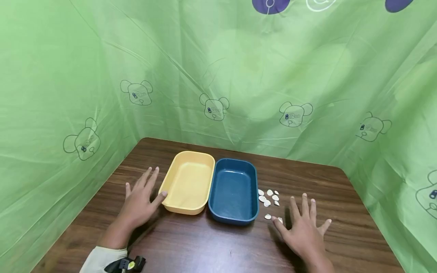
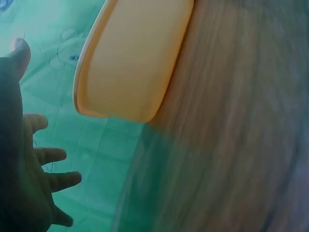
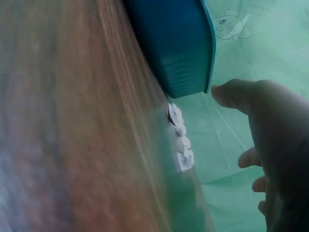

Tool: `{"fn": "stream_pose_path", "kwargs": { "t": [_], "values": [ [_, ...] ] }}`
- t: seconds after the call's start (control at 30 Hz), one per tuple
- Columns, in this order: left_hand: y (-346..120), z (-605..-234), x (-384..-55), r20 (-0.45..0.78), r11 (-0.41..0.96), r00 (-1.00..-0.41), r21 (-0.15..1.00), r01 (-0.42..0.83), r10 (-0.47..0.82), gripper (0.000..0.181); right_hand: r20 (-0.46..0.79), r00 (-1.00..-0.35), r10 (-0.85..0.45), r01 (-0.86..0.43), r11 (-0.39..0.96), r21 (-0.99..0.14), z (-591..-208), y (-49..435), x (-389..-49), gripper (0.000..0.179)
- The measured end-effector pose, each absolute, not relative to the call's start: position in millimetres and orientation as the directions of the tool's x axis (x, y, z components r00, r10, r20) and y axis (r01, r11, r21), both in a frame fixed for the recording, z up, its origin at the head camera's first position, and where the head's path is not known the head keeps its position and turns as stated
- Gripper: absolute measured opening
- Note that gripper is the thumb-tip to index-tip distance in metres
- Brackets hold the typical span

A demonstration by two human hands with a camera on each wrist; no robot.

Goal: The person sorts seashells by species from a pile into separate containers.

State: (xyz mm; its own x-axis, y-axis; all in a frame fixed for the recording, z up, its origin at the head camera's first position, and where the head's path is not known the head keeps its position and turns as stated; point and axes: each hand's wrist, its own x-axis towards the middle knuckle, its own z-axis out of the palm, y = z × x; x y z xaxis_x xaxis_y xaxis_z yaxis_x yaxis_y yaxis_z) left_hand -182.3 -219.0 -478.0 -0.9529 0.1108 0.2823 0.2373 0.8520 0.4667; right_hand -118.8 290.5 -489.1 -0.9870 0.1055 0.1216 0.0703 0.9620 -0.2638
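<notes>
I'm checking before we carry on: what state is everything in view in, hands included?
Yellow tray: upright, nothing visible inside.
Blue tray: upright, nothing visible inside.
White pieces: loose, scattered on the table right of the blue tray.
Left hand: fingers spread, holding nothing; thumb at yellow tray's near corner, contact unclear.
Right hand: fingers spread, holding nothing, beside the pieces.
Green sheet: hanging, creased.

One tray is yellow, another tray blue, pieces white, the curtain bear-patterned green.
</notes>
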Motion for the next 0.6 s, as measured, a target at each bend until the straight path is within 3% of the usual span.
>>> {"fn": "stream_pose_path", "kwargs": {
  "t": [0.2, 0.43, 0.6],
  "values": [
    [-239.5, -489.1, -184.0, 0.309, 0.700, -0.929, 0.616, 0.360, 0.206, 0.092, 0.127, -0.991, 0.049, 0.007, 0.951, -0.310, -494.0, 287.9, -121.0, 0.102],
    [-251.8, -497.7, -186.0, 0.223, 0.706, -0.923, 0.596, 0.383, 0.312, 0.117, 0.184, -0.983, -0.019, -0.086, 0.927, -0.366, -501.4, 293.7, -120.9, 0.089],
    [-251.2, -497.2, -184.6, 0.173, 0.718, -0.927, 0.591, 0.368, 0.333, 0.119, 0.236, -0.968, -0.087, -0.199, 0.841, -0.504, -507.2, 314.1, -125.8, 0.075]
  ]
}}
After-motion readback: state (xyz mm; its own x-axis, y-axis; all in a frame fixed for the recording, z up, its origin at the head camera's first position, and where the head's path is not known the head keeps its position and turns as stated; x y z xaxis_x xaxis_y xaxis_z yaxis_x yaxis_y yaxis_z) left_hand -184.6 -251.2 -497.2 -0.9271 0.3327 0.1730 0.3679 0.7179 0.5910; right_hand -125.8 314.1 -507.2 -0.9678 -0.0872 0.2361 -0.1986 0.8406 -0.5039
